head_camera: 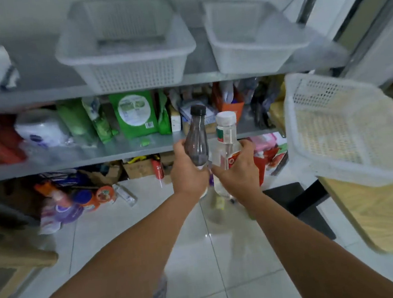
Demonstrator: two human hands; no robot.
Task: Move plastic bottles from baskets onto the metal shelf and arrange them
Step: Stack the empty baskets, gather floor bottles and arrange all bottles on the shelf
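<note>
Two bottles in hand, centre frame: left hand [188, 174] curls round dark bottle [196, 136], right hand [240, 168] round clear bottle [226, 141]. Neither stands on metal shelf [27, 96] yet. Upper-centre mesh basket [129, 75] and smaller basket [249, 60] look empty; placing and arranging probably remain.

The left hand [188, 171] grips a dark bottle with a black cap [197, 139], and the right hand [237, 168] grips a clear bottle with a white cap [225, 145], both upright, side by side. Ahead on the metal shelf [39, 95] sit two white baskets [131, 70], and a third basket [348, 128] rests on a wooden table [386, 213] at right.
</note>
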